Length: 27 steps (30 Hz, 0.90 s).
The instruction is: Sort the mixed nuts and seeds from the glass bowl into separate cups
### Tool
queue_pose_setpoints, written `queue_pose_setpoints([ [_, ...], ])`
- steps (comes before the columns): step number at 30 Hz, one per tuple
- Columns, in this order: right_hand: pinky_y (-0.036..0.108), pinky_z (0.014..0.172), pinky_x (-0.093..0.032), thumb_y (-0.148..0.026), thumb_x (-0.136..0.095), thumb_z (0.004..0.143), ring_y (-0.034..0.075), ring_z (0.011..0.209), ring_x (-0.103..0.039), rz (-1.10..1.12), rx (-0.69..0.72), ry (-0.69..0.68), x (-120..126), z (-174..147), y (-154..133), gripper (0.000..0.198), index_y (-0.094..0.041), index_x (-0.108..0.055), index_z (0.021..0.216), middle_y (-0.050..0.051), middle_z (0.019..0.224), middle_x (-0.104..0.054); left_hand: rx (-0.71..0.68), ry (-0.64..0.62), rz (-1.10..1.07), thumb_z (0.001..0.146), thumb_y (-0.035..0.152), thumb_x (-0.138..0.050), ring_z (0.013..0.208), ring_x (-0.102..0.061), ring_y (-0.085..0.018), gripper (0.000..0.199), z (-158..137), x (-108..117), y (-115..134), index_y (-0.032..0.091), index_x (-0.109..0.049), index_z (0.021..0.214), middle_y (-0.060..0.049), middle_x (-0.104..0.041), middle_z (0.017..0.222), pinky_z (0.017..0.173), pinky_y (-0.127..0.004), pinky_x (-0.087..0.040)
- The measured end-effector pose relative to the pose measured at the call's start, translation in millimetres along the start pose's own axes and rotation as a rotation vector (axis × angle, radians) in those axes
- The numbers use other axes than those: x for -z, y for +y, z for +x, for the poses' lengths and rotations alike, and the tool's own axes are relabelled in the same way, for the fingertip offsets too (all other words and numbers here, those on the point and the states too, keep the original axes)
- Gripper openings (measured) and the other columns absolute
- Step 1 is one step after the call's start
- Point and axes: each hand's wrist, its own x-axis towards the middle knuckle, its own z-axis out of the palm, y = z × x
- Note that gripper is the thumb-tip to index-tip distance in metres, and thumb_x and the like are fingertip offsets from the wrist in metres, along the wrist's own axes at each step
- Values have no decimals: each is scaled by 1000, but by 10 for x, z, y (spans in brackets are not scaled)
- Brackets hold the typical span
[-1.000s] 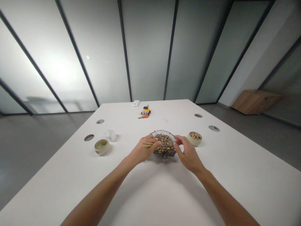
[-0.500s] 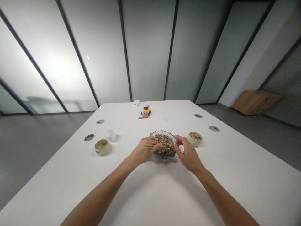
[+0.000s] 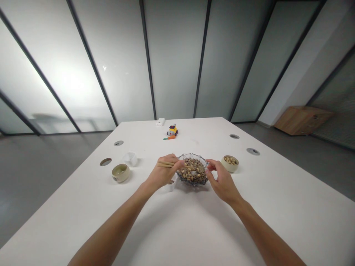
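Since half a second ago, the left hand (image 3: 164,171) has shifted leftward, drawing back from over the seeds (image 3: 194,171), and more of the small white container (image 3: 169,187) beneath it now shows. That hand pinches a pair of wooden chopsticks (image 3: 165,163) between thumb and fingers; their tips reach over the left part of the heap, though whether they grip a piece is too small to tell.

Right hand (image 3: 222,183) is in its former place at the right rim of the faceted glass bowl (image 3: 194,183), thumb and forefinger parted around the edge; I cannot tell how firmly they press on it. This bowl stands upright on the white counter (image 3: 194,229), between the two hands, filled with striped seeds and some paler, rounder pieces.

Just beyond the right hand stands a cream bowl (image 3: 229,169) holding pale brown nuts (image 3: 230,160). Well off to the left are a second cream bowl (image 3: 122,178) and, just behind it, a clear plastic tub (image 3: 130,160). Farther back on the counter sit a yellow toy vehicle (image 3: 172,130), an orange toy carrot (image 3: 169,137) just in front of it, and a white box (image 3: 160,122) near the far edge.
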Motion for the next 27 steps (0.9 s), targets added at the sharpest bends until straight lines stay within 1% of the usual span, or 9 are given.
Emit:
queue_pose_setpoints([
  [1, 45, 91, -58, -33, -56, 100, 25, 95, -68, 1, -3, -4, 0, 0, -3, 33, -22, -63, 130, 9, 106, -72, 17, 32, 3, 102, 46, -59, 76, -70, -19, 38, -3, 97, 17, 22, -71, 75, -3, -75, 85, 70, -28, -52],
  [5, 45, 92, -57, -33, -56, 100, 25, 96, -68, 13, -1, -5, -7, -3, -12, 34, -22, -62, 131, 9, 106, -72, 72, 35, 72, 103, 51, -56, 80, -74, -21, 40, -61, 526, 25, 23, -75, 82, -3, -78, 87, 74, -29, -55],
  [7, 45, 92, -57, -34, -56, 99, 26, 97, -69, 13, -2, -5, -13, -5, -15, 34, -22, -62, 130, 9, 105, -72, 113, -10, 98, 102, 57, -56, 80, -75, -22, 45, -109, 703, 17, 22, -76, 82, -4, -80, 89, 71, -30, -56],
  [10, 45, 92, -58, -33, -56, 98, 26, 96, -69, 12, -5, -5, -16, -5, -14, 34, -22, -62, 130, 9, 105, -72, 177, -57, 49, 100, 62, -57, 85, -78, -25, 46, -164, 857, 25, 22, -77, 84, -4, -81, 89, 76, -32, -60],
  [15, 44, 90, -58, -33, -55, 98, 25, 96, -69, 4, 8, -13, -6, 1, -4, 34, -21, -62, 129, 10, 107, -73, 226, -91, 57, 98, 68, -57, 91, -79, -27, 49, -180, 915, 72, 24, -77, 86, -4, -81, 93, 83, -35, -62],
  [20, 41, 83, -58, -35, -54, 99, 26, 93, -69, 4, 5, -22, 0, 1, 5, 35, -21, -62, 130, 9, 103, -72, 206, -150, 103, 100, 72, -52, 94, -77, -28, 55, -199, 962, 55, 25, -79, 90, -5, -82, 97, 87, -37, -60],
  [23, 41, 83, -58, -36, -54, 99, 26, 94, -69, -2, 7, -21, -1, -4, 4, 35, -21, -63, 130, 9, 104, -73, 199, -181, 141, 101, 72, -50, 95, -77, -28, 56, -206, 986, 46, 25, -79, 90, -5, -82, 97, 88, -38, -60],
  [25, 42, 83, -58, -35, -54, 99, 26, 94, -70, -7, 9, -20, -4, -8, 4, 34, -21, -63, 130, 10, 105, -73, 200, -140, 120, 101, 72, -51, 95, -78, -28, 56, -195, 959, 56, 25, -78, 90, -5, -82, 97, 88, -38, -60],
  [27, 42, 84, -58, -32, -53, 99, 26, 95, -70, -9, 14, -22, -9, -11, 5, 33, -21, -63, 129, 10, 106, -73, 188, -49, 59, 101, 71, -52, 96, -78, -28, 55, -169, 871, 66, 24, -78, 91, -6, -82, 97, 88, -39, -61],
])
